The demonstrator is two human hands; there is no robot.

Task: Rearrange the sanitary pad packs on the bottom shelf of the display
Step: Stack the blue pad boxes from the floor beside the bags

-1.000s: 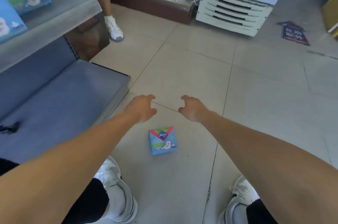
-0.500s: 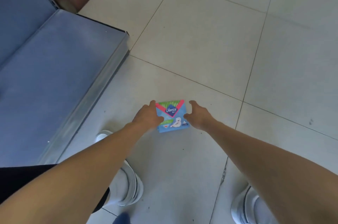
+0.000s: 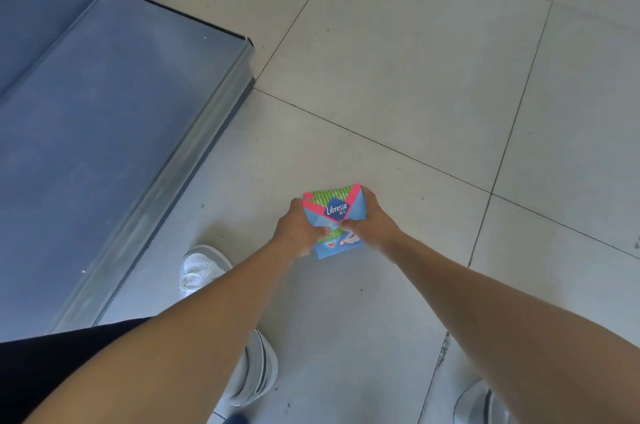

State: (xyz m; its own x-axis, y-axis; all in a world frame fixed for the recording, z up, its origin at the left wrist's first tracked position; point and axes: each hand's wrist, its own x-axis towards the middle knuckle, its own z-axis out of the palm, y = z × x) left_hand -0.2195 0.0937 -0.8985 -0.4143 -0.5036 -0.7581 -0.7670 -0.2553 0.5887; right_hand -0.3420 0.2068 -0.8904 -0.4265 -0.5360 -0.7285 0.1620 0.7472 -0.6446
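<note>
libresse pad pack (image 3: 335, 220) pinched between both hands over the floor tiles, right of the bottom shelf (image 3: 114, 133).

left hand (image 3: 297, 229) and right hand (image 3: 372, 223) curl round its two sides, thumbs on the front; long axis runs near to far, logo end far. the bare shelf lies to the left, nearer the left hand. half a second ago the pack lay flat with both hands only flanking it.

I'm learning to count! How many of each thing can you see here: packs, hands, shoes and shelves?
Pad packs: 1, the blue pad pack, gripped by both hands.
Hands: 2, the left hand and the right hand.
White shoes: 3, one shoe by the shelf, one lower down, one at the bottom right.
Shelves: 1, the grey bottom shelf.
Total: 7.
</note>
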